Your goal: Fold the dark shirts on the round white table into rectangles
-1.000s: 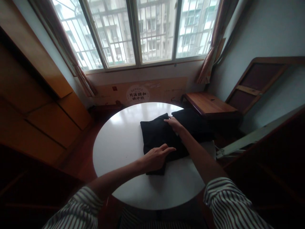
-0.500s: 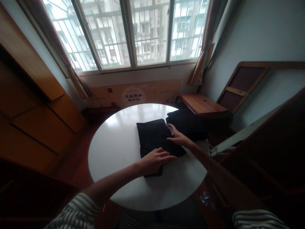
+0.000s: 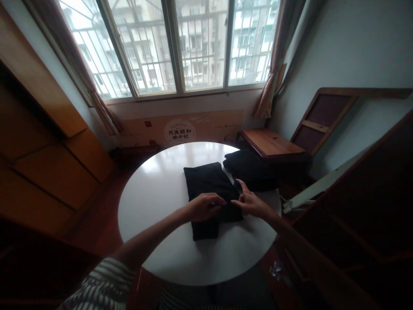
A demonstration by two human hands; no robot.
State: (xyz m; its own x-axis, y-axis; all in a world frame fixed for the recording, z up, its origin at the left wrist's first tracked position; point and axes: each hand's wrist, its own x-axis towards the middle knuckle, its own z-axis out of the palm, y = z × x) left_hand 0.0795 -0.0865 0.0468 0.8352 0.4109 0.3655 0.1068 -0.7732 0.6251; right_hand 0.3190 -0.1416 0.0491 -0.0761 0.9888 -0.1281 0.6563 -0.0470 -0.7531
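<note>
A folded black garment [image 3: 204,178] lies on the white round table [image 3: 151,215], its lower flap reaching toward me. My left hand [image 3: 207,206] is over the garment's near part, fingers curled together at the cloth; whether they pinch it is partly hidden. At the garment's right edge, my right hand [image 3: 253,203] has its thumb and index finger spread apart, touching or close to the cloth. A second dark folded cloth [image 3: 250,168] lies just beyond this hand, at the table's right rim.
A wooden bench-like piece [image 3: 274,144] stands behind the table on the right. Wooden cabinets [image 3: 48,181] line the left side. A barred window [image 3: 200,47] with curtains is ahead, above a printed banner [image 3: 206,127]. A small shiny item [image 3: 276,272] is low at the right.
My left hand has curled its fingers and risen slightly off the lower flap. My right hand has moved nearer to me and right, and the garment's right corner has shifted inward.
</note>
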